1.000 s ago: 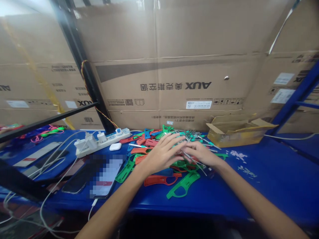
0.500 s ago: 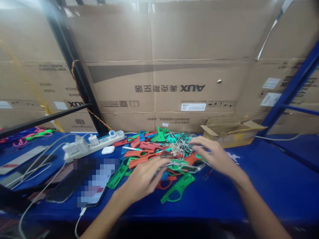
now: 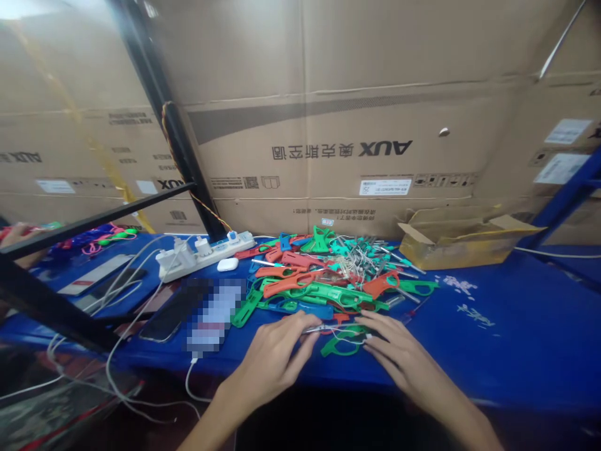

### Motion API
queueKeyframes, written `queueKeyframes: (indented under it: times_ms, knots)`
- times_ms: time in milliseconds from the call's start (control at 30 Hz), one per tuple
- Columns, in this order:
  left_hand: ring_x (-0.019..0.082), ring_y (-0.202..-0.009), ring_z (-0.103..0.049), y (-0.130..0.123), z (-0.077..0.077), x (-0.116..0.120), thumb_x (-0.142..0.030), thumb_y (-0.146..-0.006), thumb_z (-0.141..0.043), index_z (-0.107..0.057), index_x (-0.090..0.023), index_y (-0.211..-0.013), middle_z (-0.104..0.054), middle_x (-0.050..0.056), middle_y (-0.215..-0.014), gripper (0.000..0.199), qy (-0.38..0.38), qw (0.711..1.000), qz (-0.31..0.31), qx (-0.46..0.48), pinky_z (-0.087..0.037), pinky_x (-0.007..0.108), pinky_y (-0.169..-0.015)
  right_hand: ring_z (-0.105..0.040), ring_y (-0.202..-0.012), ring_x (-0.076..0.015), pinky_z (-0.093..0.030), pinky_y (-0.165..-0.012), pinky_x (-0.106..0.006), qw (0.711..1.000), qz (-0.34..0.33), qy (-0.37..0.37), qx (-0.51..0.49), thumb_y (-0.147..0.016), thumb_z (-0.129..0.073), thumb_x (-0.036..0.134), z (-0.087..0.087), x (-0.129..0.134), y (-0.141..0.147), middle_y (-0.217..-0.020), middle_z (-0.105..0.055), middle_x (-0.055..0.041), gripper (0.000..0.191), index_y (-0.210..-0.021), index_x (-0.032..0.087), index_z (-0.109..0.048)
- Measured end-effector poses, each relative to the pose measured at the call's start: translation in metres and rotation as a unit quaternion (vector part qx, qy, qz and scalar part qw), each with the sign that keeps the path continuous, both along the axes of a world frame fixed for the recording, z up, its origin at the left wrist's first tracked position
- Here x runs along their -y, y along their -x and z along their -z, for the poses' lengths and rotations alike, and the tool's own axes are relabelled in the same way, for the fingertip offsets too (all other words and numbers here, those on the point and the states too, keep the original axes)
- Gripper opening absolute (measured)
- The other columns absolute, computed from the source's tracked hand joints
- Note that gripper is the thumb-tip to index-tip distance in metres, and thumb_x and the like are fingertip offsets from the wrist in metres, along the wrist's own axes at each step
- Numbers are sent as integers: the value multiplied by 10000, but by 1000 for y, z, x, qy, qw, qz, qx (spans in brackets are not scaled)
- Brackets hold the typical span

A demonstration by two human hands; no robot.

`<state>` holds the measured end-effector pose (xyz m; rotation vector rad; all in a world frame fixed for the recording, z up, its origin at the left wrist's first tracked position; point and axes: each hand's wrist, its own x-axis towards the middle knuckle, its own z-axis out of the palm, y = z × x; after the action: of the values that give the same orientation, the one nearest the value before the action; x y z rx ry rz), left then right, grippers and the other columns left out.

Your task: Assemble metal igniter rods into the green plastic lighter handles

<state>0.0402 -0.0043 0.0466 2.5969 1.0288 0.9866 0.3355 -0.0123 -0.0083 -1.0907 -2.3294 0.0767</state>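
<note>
Both hands are low over the front of the blue table (image 3: 530, 338). The left hand (image 3: 279, 347) pinches a thin metal piece (image 3: 313, 329) between its thumb and fingers. Thin white wires (image 3: 339, 332) go from there across to the right hand (image 3: 404, 351). The right hand's fingertips are right by a little white tip (image 3: 369, 337) on the wires, but I cannot tell if they grip it. Just under the wires, a green plastic handle (image 3: 345, 347) lies on the table.

Behind the hands is a big messy pile of red, green and blue plastic handles (image 3: 286, 273). At the back of the pile are lots of metal tubes (image 3: 375, 250) with wires and blue-green ends. To the right of the pile sits an open cardboard box (image 3: 462, 254), with small pink bits (image 3: 455, 285) in front of it. On the left are a white power strip (image 3: 206, 258), a small white case (image 3: 228, 264) and some phones (image 3: 173, 310). Another person's hand (image 3: 19, 235) shows at the far left edge.
</note>
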Motion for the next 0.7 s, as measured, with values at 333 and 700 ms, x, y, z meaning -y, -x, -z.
queueKeyframes:
  times_ms: [333,700]
  knots:
    - [194,-901,-731,-12,15,-6,-245,-1077,-478,-579,-244,-1197,-732,24,-1029,157,-18,1000,13,-5,-535,276,-759,-670,-1019,-249,-504,-977,-503,999,-9,-50,5,-999,-539,107,-5,7,10,-1075,-738,-68,390,-1315,297,-666]
    - [198,-984,-705,-10,5,-6,-256,-1080,-478,-617,-245,-1187,-705,48,-1102,176,17,1000,16,-15,-550,274,-792,-678,-948,-254,-547,-847,-382,983,82,3,-165,-908,-721,515,-8,4,10,-999,-706,-50,288,-984,250,-638]
